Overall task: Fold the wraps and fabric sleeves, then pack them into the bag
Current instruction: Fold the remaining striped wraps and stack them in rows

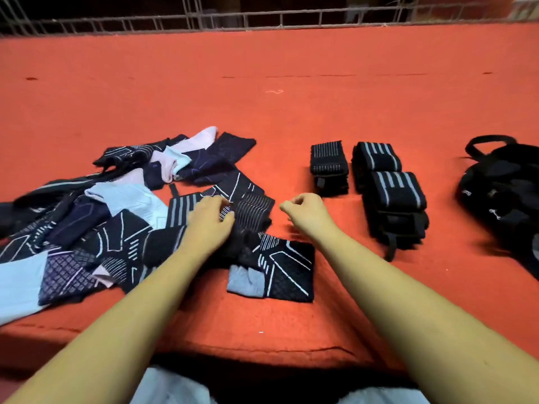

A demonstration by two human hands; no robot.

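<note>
Warm, fairly even light falls from overhead on the red surface (291, 97), pushing it toward orange. Soft, short shadows lie just beside the folded wraps (390, 185) and under both forearms. Beyond the wraps, behind the wire fence (262, 18), all is nearly black. The wraps are fairly sharp; left of them the left hand (211, 215), the right hand (306, 211) and the pile of fabric sleeves (87, 217) are softly blurred. Right of them the black bag (507, 193) smears into shadow. Wide-angle distortion bows the fence and the surface's near edge

Bag (501, 182) cut off at right; sleeve pile (87, 228) apparently overruns left edge
</note>
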